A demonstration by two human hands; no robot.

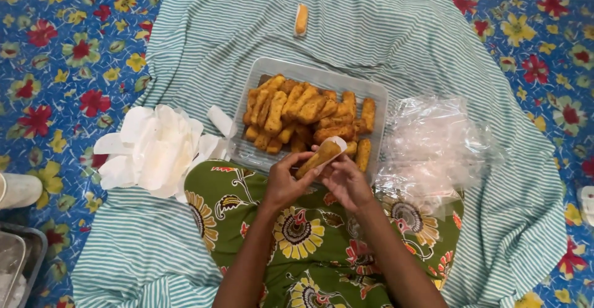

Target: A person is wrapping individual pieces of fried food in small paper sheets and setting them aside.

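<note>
Striped cloth [371,29] below, both hands [315,181] clamped on breaded stick [317,158], tip up-right.

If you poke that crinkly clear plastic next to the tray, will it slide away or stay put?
The clear plastic would probably skid or flutter off easily: it looks thin, crumpled and see-through, so likely very light. It seems floppy too, bunched in soft folds on the striped cloth rather than holding a shape. Nothing rests on most of it, so little would pin it down.

Bright, even overhead light, faint shadows, sharp focus, slight bending toward the edges.
</note>
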